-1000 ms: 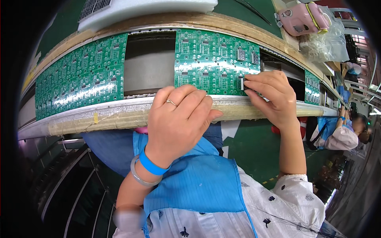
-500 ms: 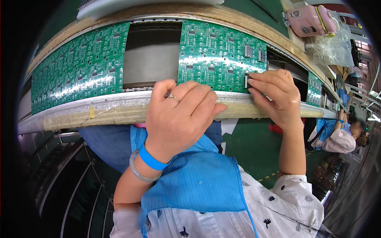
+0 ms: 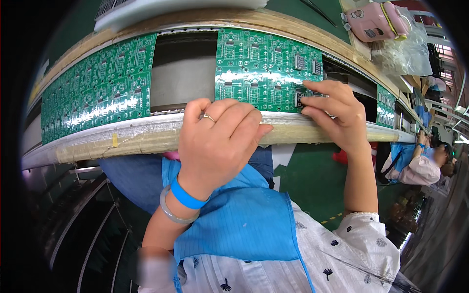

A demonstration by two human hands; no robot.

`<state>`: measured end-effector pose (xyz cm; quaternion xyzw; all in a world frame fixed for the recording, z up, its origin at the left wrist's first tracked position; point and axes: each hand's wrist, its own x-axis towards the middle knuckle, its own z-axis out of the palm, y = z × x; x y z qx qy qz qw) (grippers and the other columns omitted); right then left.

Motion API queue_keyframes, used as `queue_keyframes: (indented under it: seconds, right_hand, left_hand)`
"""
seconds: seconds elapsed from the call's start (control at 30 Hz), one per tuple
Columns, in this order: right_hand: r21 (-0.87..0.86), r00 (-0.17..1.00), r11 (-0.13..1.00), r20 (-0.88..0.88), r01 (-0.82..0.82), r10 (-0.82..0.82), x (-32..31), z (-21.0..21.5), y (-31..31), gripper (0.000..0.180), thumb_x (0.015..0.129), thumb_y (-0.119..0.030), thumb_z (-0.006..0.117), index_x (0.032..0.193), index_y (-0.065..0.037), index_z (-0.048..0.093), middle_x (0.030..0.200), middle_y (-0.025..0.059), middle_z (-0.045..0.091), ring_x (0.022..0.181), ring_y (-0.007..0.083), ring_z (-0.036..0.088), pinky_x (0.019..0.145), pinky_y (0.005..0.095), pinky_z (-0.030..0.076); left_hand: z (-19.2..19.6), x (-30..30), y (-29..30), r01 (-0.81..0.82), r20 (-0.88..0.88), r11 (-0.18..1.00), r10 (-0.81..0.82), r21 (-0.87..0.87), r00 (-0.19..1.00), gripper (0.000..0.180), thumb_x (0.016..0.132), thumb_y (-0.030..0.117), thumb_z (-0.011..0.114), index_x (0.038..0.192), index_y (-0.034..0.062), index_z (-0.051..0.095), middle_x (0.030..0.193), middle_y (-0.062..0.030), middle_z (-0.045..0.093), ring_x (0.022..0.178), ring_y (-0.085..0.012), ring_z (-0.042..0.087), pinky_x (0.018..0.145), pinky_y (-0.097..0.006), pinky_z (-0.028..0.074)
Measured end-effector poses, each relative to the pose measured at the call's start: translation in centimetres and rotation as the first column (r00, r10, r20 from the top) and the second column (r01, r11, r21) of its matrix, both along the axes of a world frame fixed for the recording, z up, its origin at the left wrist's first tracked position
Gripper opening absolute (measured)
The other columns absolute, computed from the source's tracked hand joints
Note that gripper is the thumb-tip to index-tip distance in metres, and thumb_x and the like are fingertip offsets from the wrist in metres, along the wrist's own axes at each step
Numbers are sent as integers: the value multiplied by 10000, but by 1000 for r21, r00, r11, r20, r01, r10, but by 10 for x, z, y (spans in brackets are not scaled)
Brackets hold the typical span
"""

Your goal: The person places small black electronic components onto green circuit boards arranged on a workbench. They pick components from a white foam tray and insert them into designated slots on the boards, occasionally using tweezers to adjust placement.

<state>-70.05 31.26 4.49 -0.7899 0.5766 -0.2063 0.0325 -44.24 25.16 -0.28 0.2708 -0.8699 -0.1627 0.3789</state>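
A large green circuit board (image 3: 254, 73) lies across the rails in front of me. At its right end, black-and-grey digit displays stand on it, two of them in the far row, a display (image 3: 300, 62) and another display (image 3: 316, 67). My right hand (image 3: 337, 110) is at a digit display (image 3: 299, 99) in the near row, thumb and middle finger closed at its right edge, index finger raised above. My left hand (image 3: 220, 136) is curled over the near rail beside the board's front edge. Its fingertips are hidden, so what they hold, if anything, does not show.
Another green board (image 3: 102, 80) lies further left on the rails, across a gap, and a third board (image 3: 385, 107) to the right. A pink case (image 3: 373, 22) and clear plastic bags (image 3: 405, 53) lie at the far right. Another person (image 3: 413, 163) works further along the line.
The near-row digit display, tilted in my right fingers before, now lies face up on the board. My right index finger has lifted. The board has shifted slightly left; my left hand has hardly moved.
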Motion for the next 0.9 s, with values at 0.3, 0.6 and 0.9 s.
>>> queue_keyframes:
  seconds: [0.3,0.6,0.9]
  right_hand:
    - [256,742,824,359,506,-567,-37,-16,25,254,926,-118,719,1163,-33,689,925,97,752,854,189,690,805,314,532]
    - [475,634,844,580,249,-512,-30,-16,25,385,913,-116,669,1288,-51,608,846,153,753,775,311,736,711,397,549]
    - [255,730,908,540,333,-419,-28,-38,36,407,882,-32,654,1289,-14,648,801,131,711,724,310,688,658,404,523]
  left_hand:
    - [30,-43,-5,90,36,994,-93,61,995,207,815,109,791,1016,88,745,1063,-39,734,991,-245,667,871,-386,444]
    - [40,-78,-18,153,301,980,-185,127,935,223,778,73,808,995,80,759,1052,-55,751,986,-251,684,880,-363,453]
    - [50,-87,-15,190,433,980,-197,58,880,219,762,82,826,971,82,762,1037,-49,742,934,-239,684,839,-355,462]
